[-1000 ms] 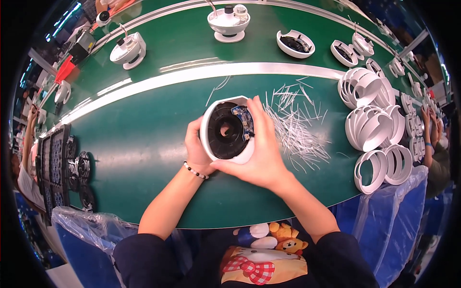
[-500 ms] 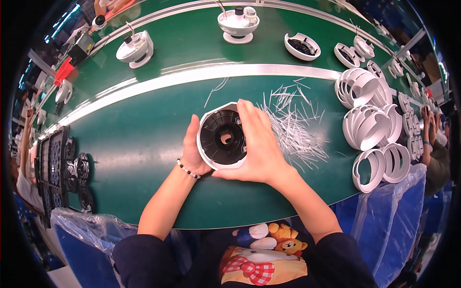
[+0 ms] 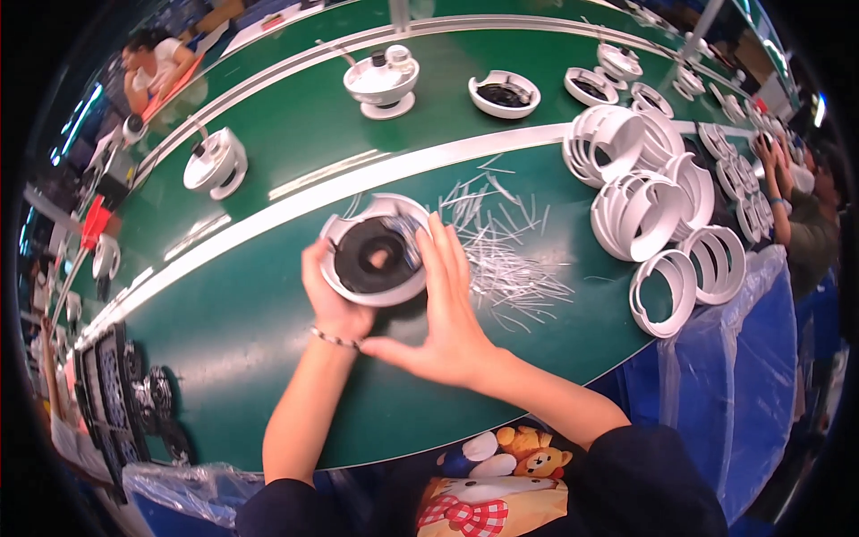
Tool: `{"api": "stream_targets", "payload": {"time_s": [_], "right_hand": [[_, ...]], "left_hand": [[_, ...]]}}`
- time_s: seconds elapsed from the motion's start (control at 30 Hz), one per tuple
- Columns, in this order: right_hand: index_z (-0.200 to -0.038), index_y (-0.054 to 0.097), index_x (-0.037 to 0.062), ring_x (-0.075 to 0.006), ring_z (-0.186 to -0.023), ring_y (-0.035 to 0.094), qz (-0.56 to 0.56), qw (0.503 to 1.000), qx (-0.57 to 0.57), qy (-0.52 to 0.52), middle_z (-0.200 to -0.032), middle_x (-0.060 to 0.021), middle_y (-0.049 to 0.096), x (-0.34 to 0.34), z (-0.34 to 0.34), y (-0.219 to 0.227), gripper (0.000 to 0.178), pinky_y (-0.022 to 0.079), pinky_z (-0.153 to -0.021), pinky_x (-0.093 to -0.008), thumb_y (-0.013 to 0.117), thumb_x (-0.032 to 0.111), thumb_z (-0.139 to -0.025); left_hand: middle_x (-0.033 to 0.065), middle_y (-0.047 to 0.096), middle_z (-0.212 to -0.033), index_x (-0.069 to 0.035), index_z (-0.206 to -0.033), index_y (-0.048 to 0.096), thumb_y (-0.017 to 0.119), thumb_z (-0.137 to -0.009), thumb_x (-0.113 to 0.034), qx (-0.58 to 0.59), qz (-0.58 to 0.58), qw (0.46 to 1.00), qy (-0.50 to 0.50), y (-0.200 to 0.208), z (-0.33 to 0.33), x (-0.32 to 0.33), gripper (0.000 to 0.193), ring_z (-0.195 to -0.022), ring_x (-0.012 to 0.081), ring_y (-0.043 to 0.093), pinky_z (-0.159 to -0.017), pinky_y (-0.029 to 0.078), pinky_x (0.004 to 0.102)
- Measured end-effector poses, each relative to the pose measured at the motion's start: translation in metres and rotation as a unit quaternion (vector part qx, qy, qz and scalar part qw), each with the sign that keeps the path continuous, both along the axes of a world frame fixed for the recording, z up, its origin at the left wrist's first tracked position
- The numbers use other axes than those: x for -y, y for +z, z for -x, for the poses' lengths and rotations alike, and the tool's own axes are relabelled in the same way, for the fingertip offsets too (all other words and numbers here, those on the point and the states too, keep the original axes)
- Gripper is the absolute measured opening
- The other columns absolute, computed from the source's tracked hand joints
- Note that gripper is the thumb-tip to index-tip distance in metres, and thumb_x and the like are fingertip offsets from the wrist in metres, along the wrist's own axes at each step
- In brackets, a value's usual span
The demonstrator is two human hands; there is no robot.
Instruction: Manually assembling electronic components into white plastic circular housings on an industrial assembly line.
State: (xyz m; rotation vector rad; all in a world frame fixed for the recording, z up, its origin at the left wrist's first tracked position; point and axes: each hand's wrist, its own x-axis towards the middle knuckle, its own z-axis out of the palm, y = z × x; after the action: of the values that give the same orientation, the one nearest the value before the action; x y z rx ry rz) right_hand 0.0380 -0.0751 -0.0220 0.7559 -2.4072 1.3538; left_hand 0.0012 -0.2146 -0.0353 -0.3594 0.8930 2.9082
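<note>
A round white housing (image 3: pixel 390 297) with a black ring-shaped insert (image 3: pixel 355 255) is held above the green table, its open side facing up toward me. My left hand (image 3: pixel 338 300) grips it from the left and below; some of those fingers are hidden under it, and one fingertip shows through the centre hole. Beside its right edge, my right hand (image 3: pixel 452 327) is open, with straight fingers and the thumb spread toward my left wrist. The right fingertips are close to the rim; whether they touch it, I cannot tell.
Thin white strips (image 3: pixel 514 277) lie scattered right of my hands. White rings (image 3: pixel 662 291) are stacked at the table's right side, black parts (image 3: pixel 152 394) at its left. Beyond a metal rail, white dome assemblies (image 3: pixel 383 85) stand on a green belt (image 3: pixel 295 116). Other people sit far left and right.
My view has swung, so the table appears tilted. The housing has moved left and been tipped, showing more of its outer wall. My right hand has loosened from its side; my left keeps hold.
</note>
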Motion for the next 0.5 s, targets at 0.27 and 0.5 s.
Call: {"api": "stream_targets", "payload": {"time_s": [0.27, 0.5], "right_hand": [[-0.102, 0.052, 0.0018, -0.0346, -0.113, 0.037, -0.201, 0.912, -0.183, -0.308, -0.12, -0.0178, 0.043, -0.175, -0.024, 0.061, 0.042, 0.029, -0.093, -0.0396, 0.064, 0.005, -0.061], [-0.099, 0.052, 0.0008, -0.0314, -0.104, 0.044, -0.317, 0.848, -0.06, -0.42, -0.11, -0.0153, 0.048, -0.266, -0.018, 0.043, 0.039, 0.037, -0.087, -0.0364, 0.056, -0.007, -0.061]], "left_hand": [[0.0136, 0.054, -0.105, -0.001, -0.101, 0.048, 0.033, -0.082, -0.026, 0.021, 0.115, 0.982, 0.149, -0.015, 0.13, 0.104, 0.035, -0.095, 0.0276, 0.054, -0.081, 0.045, 0.0433], [0.0136, 0.047, -0.114, -0.002, -0.114, 0.039, 0.037, -0.086, -0.025, 0.052, 0.198, 0.97, 0.133, -0.039, 0.195, 0.144, 0.036, -0.106, 0.0268, 0.045, -0.088, 0.038, 0.0451]]}}
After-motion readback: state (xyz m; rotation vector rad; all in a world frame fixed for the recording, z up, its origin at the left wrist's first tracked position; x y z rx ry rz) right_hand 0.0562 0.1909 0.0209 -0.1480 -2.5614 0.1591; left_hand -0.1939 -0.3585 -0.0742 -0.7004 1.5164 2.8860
